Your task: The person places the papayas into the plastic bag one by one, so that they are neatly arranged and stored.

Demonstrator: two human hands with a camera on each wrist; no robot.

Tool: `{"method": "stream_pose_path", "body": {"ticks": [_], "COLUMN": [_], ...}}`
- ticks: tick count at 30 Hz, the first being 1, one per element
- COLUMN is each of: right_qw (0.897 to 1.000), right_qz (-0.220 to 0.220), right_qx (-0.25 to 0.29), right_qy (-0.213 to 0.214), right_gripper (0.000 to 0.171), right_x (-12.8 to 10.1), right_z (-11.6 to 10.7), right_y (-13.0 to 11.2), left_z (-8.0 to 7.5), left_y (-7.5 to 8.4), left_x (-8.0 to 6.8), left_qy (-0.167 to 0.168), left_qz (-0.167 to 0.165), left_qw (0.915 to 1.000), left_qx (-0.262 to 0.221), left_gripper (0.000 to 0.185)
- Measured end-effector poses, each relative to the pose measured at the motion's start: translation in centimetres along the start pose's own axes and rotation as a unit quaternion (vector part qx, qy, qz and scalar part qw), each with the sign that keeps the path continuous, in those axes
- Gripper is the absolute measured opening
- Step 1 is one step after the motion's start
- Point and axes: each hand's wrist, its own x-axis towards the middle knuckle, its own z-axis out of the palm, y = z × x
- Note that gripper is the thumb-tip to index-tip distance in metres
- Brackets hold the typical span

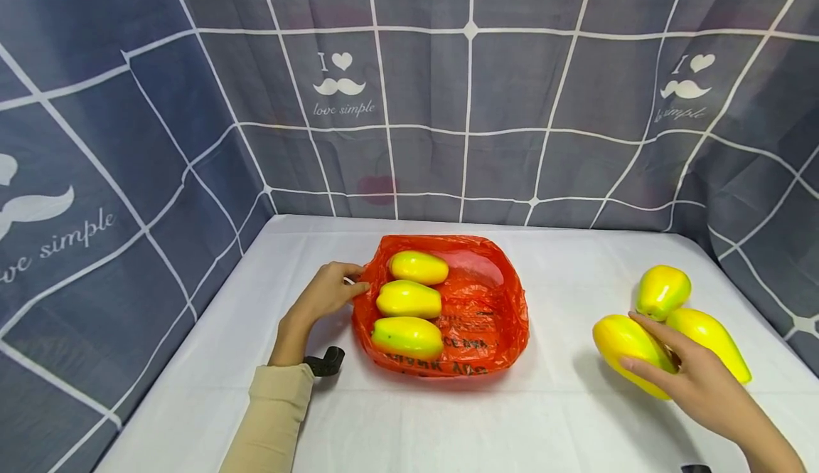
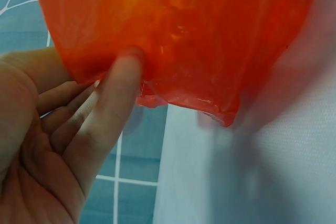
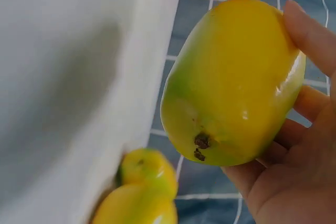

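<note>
Orange plastic bag (image 1: 476, 316) lies mid-table on the white cloth (image 1: 448, 416), three papayas inside; the left hand (image 1: 326, 294) pinches its left rim. Right of the bag, the right hand (image 1: 700, 380) grips a yellow papaya (image 1: 623, 348) beside two more.

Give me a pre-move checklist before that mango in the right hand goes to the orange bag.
1. Right hand grips the nearest mango: ok, fingers curl round it in the right wrist view.
2. Left hand holds the orange bag by its rim: ok.
3. Bag mouth open: ok, three mangoes show inside.
4. Free room in the bag: ok, its right half is bare.
5. Two other loose mangoes clear of the gripped one: cannot tell, they lie close.
6. Mango lifted off the table: cannot tell.
</note>
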Motion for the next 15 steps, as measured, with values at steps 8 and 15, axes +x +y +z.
{"method": "stream_pose_path", "body": {"ticks": [8,15], "right_qw": [1.0,0.999], "right_qz": [-0.019,-0.034], "right_qx": [-0.007,-0.014], "right_qy": [-0.021,-0.005], "right_gripper": [0.074,0.068], "right_x": [2.8,4.3], "right_z": [0.1,-0.1], "right_y": [-3.4,-5.1], "left_z": [-0.1,-0.1], "left_y": [0.0,0.0], "left_x": [-0.2,0.0], "left_qy": [-0.005,-0.006], "left_qz": [-0.016,-0.015], "left_qw": [0.9999,0.9999], "left_qx": [-0.003,0.002], "left_gripper": [0.03,0.028]}}
